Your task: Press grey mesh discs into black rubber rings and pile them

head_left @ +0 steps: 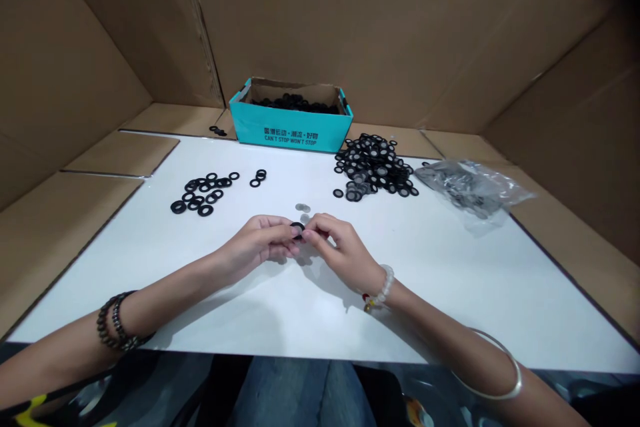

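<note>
Over the middle of the white table, my left hand (267, 239) pinches a black ring washer (299, 227) between thumb and fingers. A grey disc shows in the ring's opening. My right hand (337, 243) is closed at the ring's right side, thumb and index finger touching its edge. A few loose grey discs (302, 207) lie on the table just beyond my fingertips. Off to the left is a scattered group of black rings (205, 188) with open centres. A heap of black rings with grey centres (375, 163) lies at the back right.
A turquoise box (290, 125) holding many black pieces stands at the back. At right lies a clear plastic bag (470, 187) of grey discs. Cardboard walls (375, 27) enclose the white table (240, 313) at the back and sides.
</note>
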A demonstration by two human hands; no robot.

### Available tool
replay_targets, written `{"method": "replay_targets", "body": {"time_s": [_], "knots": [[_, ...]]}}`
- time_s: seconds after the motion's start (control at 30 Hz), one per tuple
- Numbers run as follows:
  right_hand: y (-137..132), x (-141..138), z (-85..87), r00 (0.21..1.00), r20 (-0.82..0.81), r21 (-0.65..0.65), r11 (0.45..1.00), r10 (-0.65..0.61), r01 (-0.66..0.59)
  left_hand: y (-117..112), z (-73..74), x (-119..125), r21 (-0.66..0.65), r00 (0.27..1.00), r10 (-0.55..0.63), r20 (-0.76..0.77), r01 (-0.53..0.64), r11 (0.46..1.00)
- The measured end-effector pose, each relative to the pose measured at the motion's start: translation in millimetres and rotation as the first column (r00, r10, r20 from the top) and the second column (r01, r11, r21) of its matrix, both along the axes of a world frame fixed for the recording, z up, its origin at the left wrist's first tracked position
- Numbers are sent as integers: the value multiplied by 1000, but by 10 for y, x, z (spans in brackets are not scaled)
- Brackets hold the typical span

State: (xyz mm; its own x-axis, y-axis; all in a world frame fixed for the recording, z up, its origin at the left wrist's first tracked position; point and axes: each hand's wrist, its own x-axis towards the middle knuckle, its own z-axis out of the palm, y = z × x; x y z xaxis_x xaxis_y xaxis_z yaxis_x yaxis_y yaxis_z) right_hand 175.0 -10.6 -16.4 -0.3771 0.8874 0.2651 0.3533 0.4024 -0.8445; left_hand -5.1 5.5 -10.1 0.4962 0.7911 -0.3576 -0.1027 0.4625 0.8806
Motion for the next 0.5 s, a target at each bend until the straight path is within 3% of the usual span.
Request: {"method": "replay_targets", "body": {"time_s": [0.1, 0.17, 0.27, 0.37, 0.5], "knots": [[6, -7, -28, 995, -96, -146, 989, 13, -27, 13, -2, -2, -44, 1000, 9, 4, -8, 999], [13, -8, -42, 991, -136, -159, 987, 4, -26, 14, -7, -1, -80, 1000, 26, -1, -26, 996], [23, -3, -42, 997, -69, 40, 999, -23, 26, 11, -21, 5, -128, 998, 58, 15, -56, 990], [34, -2, -43, 999, 15, 269, 962, -45, 39, 13, -36, 7, -133, 998, 54, 39, -48, 990], [41, -13, -74, 998, -5, 403, 913, -66, 62, 14, -43, -7, -108, 998, 19, 58, -13, 994]]}}
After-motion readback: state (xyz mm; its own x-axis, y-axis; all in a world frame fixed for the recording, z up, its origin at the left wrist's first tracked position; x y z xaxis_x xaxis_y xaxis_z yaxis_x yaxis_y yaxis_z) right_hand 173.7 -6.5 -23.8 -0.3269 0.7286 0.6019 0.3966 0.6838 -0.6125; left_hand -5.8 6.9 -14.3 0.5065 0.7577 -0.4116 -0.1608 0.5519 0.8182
